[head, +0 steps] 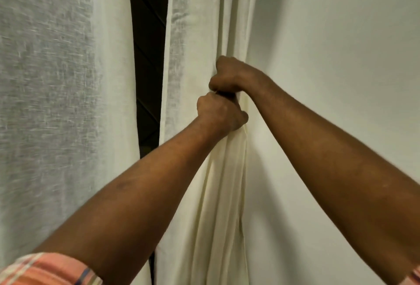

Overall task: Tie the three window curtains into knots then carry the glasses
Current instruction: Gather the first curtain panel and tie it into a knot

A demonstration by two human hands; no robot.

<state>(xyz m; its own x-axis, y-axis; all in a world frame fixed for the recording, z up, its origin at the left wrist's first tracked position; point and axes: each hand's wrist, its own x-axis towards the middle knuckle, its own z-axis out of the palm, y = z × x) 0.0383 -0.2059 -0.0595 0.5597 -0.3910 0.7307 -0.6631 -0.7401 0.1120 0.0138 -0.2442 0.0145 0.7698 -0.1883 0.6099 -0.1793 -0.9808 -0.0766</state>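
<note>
Fingers (213, 83) of both our hands are curled round the same gathered curtain (223, 182). Our right hand (231, 73) grips the bunch higher up, and our left hand (219, 114) grips it just below, the two fists touching. Under the left hand the cloth hangs down in long folds. A second curtain (56, 103), blurred, hangs to the left, with a dark gap (147, 57) between the two. The pale smooth surface (341, 57) on the right may be a wall; we cannot tell. A plaid sleeve (45, 271) shows at lower left.
</note>
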